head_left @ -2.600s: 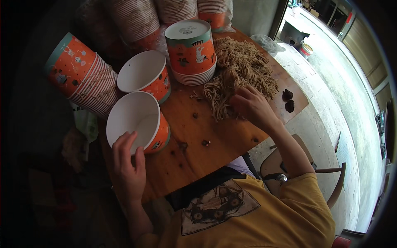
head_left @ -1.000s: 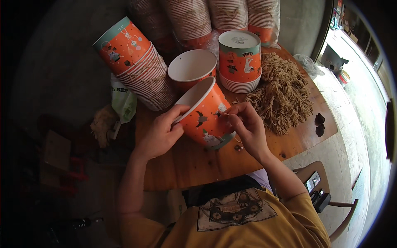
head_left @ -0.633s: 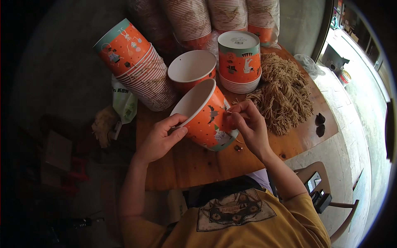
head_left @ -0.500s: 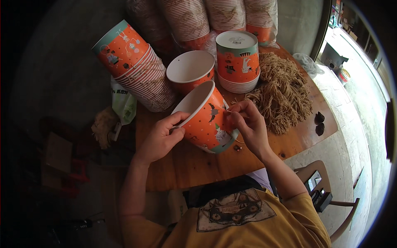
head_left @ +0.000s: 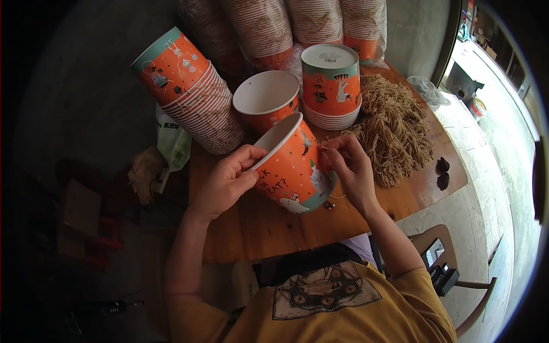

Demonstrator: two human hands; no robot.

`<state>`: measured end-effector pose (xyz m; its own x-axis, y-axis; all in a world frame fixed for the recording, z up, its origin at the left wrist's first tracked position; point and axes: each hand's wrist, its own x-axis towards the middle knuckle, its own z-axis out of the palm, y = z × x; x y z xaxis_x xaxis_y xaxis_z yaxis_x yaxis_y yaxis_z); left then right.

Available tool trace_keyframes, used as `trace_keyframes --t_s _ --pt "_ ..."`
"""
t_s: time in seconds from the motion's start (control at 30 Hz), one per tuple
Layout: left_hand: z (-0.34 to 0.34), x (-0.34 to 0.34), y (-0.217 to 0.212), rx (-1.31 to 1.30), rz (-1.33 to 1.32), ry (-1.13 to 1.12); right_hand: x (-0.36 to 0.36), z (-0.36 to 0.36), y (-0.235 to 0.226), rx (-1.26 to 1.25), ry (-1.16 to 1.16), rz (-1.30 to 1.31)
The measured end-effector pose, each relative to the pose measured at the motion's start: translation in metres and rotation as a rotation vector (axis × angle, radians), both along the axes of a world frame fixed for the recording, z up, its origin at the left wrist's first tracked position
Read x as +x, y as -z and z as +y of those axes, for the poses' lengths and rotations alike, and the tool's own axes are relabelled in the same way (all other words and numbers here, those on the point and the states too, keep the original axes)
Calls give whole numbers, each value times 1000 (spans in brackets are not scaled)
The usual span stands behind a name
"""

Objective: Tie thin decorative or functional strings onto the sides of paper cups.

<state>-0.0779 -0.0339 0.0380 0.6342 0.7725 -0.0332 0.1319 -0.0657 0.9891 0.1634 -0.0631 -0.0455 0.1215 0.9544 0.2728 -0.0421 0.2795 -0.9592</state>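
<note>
Head view: left hand (head_left: 226, 182) grips tilted orange cup (head_left: 294, 166) (rim pinched); right hand (head_left: 350, 168) pinches its side.

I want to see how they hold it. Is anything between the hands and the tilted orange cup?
Nothing visible. The left hand grips the rim of the tilted orange cup, and the right hand touches its side directly, pinching near the wall.

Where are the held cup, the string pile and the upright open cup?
held cup (head_left: 293, 169), head view, orange side wall
string pile (head_left: 394, 130), head view, middle of the heap
open cup (head_left: 269, 92), head view, white inside
</note>
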Motion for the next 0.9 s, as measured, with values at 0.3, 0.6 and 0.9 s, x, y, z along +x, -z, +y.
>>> trace_keyframes --t_s 0.3,0.6,0.9 --pt "5 0 6 55 53 -26 -1 0 -2 9 -9 37" --pt "19 -22 25 174 109 -38 1 5 0 27 61 -15" --pt "3 -11 12 227 89 -69 0 9 1 90 127 -129"
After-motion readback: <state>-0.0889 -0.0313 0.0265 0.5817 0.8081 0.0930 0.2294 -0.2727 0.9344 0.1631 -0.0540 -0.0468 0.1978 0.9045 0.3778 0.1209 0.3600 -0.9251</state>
